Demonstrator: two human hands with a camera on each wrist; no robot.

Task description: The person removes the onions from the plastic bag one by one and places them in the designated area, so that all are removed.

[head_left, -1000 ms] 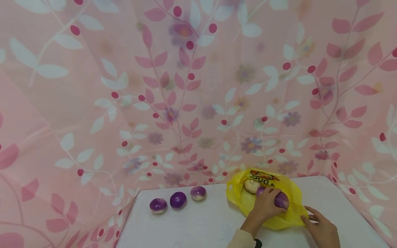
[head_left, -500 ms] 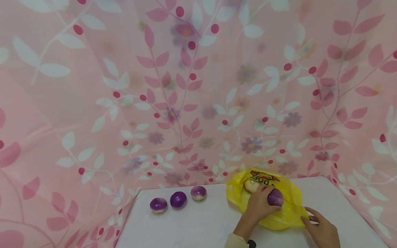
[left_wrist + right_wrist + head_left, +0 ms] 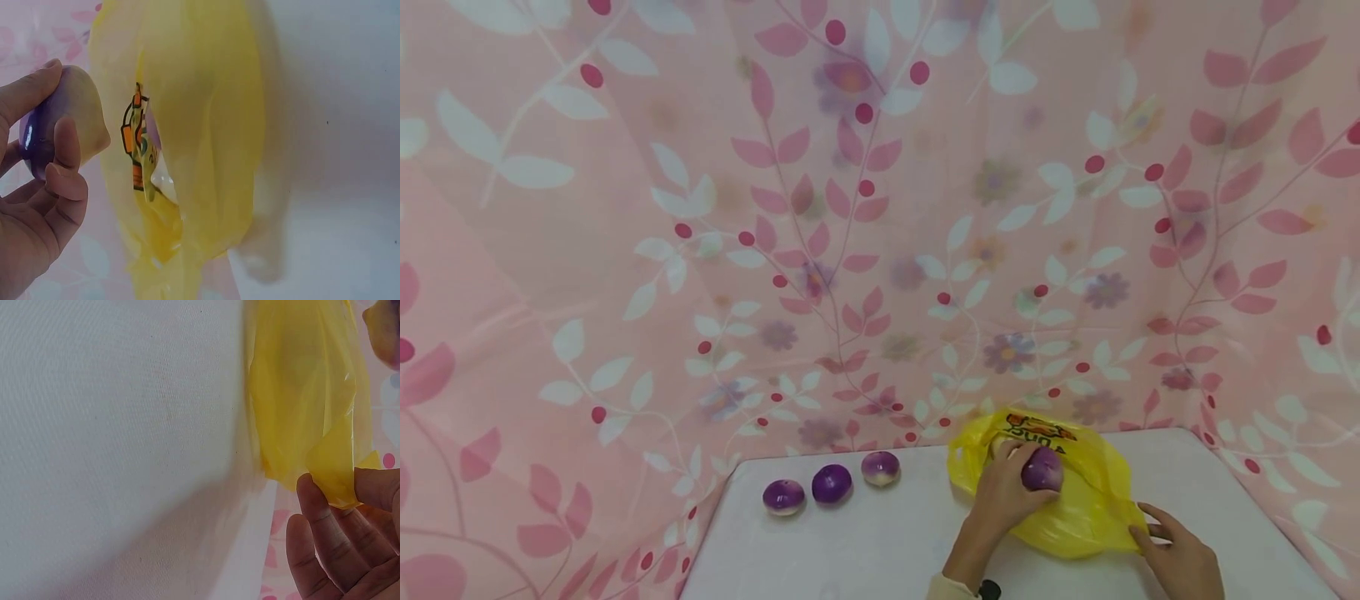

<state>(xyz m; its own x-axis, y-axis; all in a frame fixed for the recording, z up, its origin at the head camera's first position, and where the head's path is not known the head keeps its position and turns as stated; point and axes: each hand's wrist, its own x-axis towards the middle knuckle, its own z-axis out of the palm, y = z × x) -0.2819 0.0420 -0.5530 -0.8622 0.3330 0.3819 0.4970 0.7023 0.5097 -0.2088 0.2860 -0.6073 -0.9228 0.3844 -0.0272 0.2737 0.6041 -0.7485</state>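
My left hand grips a purple-and-white turnip above the opening of a yellow plastic bag. In the left wrist view the turnip is held between thumb and fingers, with its pale pointed end toward the bag. Inside the bag a glossy white and purple surface shows through the opening; most of it is hidden. At the bag's right end, my right hand pinches the plastic. The right wrist view shows thumb and fingers of this hand on a folded corner.
Three turnips stand in a slanting row on the left of the white table: one at the front left, a darker one and a third. A pink floral curtain hangs right behind the table.
My left hand has lifted the turnip and drawn it leftward across the bag's opening, covering more of the pale turnip in it. The right hand has stayed at the bag's edge.
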